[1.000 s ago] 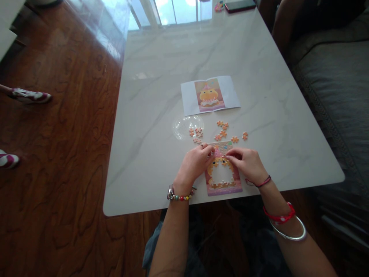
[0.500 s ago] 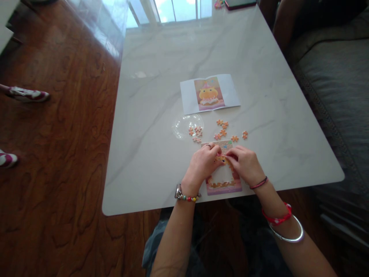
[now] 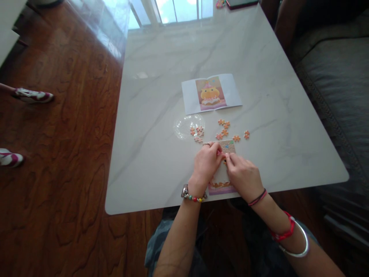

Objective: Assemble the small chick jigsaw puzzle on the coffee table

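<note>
A partly filled jigsaw puzzle [image 3: 221, 190] lies at the table's near edge, its border in place around a pale gap. My left hand [image 3: 206, 163] bends over its upper left part, fingers closed at a small pink puzzle piece [image 3: 219, 152]. From the right, my right hand [image 3: 245, 175] reaches in with its fingertips pressed together just beside the left ones. Whatever lies under the right fingertips is hidden. Beyond the puzzle are several loose orange puzzle pieces [image 3: 225, 132], and a cluster of pinkish pieces [image 3: 199, 130] sits to their left.
A folded picture sheet [image 3: 211, 94] showing a yellow character with a cake lies behind the pieces. The glossy white table [image 3: 150, 134] carries a clear round thing [image 3: 181, 127] and a dark flat object [image 3: 241, 3]. A grey sofa [image 3: 340, 73] stands right; someone's shoes [image 3: 33, 96] show left.
My right hand has come lower and further over the puzzle, covering its right side, and its fingers have drawn together. The left fingers stay near the same spot. The view has shifted slightly.
</note>
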